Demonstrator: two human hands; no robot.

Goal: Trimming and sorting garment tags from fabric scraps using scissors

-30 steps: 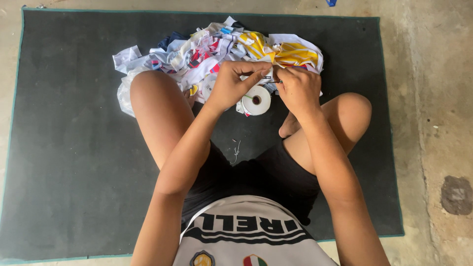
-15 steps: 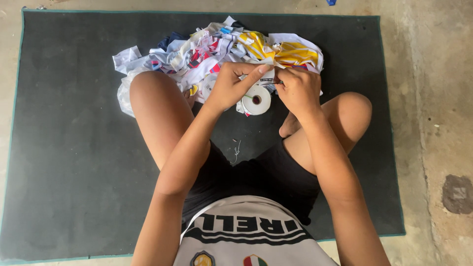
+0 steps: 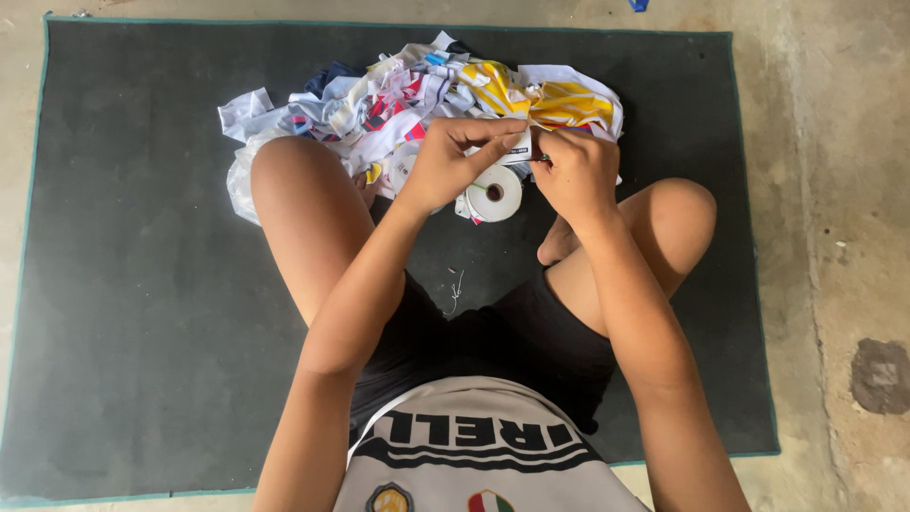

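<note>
Label (image 3: 517,144), small and white, is pinched between left hand (image 3: 453,163) and right hand (image 3: 572,171), at 12 o'clock from the tape roll (image 3: 495,192). Both hands grasp it tightly. It could tear or slip into the cloth pile (image 3: 417,90) if pulled unevenly.

Mat (image 3: 142,284): you sit on dark grey, edged in teal.
Floor (image 3: 844,237): mottled beige-grey, with a darker patch at your right.
Cloth pile (image 3: 417,95): mostly white, with yellow, navy, pink-red and light blue prints.
Roll (image 3: 495,192): white, dark at the core.
Strip (image 3: 517,144): white, between your fingers.
Shorts (image 3: 493,351): black.
Shirt (image 3: 474,465): pale grey, with black bands and white lettering.
</note>
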